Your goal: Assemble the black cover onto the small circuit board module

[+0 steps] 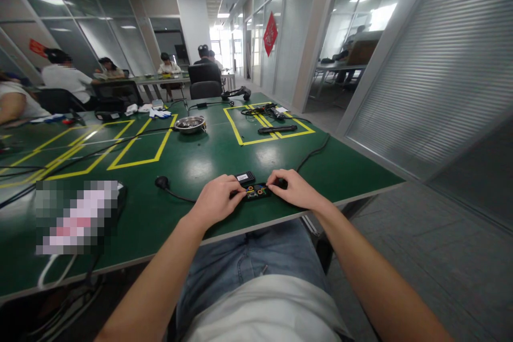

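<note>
You have the fingers of your left hand [219,196] and right hand [294,187] at opposite ends of an open black case [256,193] with exposed electronics, near the green counter [344,171]'s edge. Just beyond lies a labelled black cover [245,177]; farther off, a metal bowl [189,124].

Blk case [261,196] open, circuit bd [255,192] showing; blk cover [250,176], wht label [242,177], just behind.

The bare left hand [218,197] and the bare right hand [294,188] partly hide the ends of the small open black case with electronic parts [257,193]. Print on the white rectangular label [242,177] is too small for reading. Coarse squares blur a pinkish flat object [82,219]. The left edge cuts a white-shirted person [15,100].
</note>
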Tool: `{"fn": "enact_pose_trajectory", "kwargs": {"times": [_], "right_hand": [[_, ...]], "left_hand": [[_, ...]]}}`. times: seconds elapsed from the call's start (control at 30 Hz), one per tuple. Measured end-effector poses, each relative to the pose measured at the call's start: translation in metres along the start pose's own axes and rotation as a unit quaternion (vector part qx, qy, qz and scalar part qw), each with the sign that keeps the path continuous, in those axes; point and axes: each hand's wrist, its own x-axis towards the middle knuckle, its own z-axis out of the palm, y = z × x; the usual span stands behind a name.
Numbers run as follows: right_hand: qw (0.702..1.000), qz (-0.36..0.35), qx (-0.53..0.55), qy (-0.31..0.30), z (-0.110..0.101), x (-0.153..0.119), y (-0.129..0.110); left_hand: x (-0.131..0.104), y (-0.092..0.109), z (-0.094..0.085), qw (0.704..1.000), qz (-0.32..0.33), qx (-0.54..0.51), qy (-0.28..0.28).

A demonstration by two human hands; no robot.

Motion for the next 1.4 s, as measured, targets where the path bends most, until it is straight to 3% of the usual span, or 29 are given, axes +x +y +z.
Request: {"fn": "enact_pose_trajectory", "kwargs": {"times": [0.17,0.37,0.47,0.57,0.7,0.8,0.87,1.0,1.13,1.23,1.4], "right_hand": [[1.000,0.010,0.001,0.003,-0.001,-0.001,-0.002],[1.000,0.019,0.018,0.002,-0.003,-0.001,-0.005],[1.000,0.020,0.019,0.003,-0.002,-0.001,-0.006],[1.000,0.021,0.021,0.001,-0.002,-0.001,-0.005],[1.000,0.021,0.023,0.004,-0.001,-0.001,-0.005],[0.999,0.019,0.027,0.000,-0.001,-0.001,-0.005],[0.999,0.014,0.041,-0.001,-0.001,-0.001,-0.005],[0.996,0.014,0.084,0.000,0.001,-0.001,-0.005],[0.996,0.015,0.089,-0.002,0.001,-0.002,-0.004],[0.996,0.014,0.087,0.000,0.001,-0.002,-0.004],[0.998,0.011,0.066,-0.001,0.000,-0.002,-0.005]], "left_hand": [[0.001,0.004,0.003,1.000,-0.015,0.003,0.010],[0.007,0.002,0.011,0.995,-0.046,0.011,0.085],[0.009,-0.002,0.013,0.996,-0.055,0.004,0.064],[0.011,-0.006,0.016,0.994,-0.091,-0.007,0.058],[0.010,-0.014,0.019,0.982,-0.161,-0.005,0.096],[0.009,-0.016,0.018,0.979,-0.176,0.009,0.097],[0.008,-0.013,0.015,0.982,-0.153,-0.001,0.110],[0.007,0.000,0.009,0.989,-0.044,-0.058,0.131],[0.005,0.007,0.009,0.994,0.038,-0.083,0.053],[0.004,0.007,0.013,0.996,0.061,-0.071,0.006],[0.005,0.005,0.014,0.997,0.066,-0.050,0.004]]}}
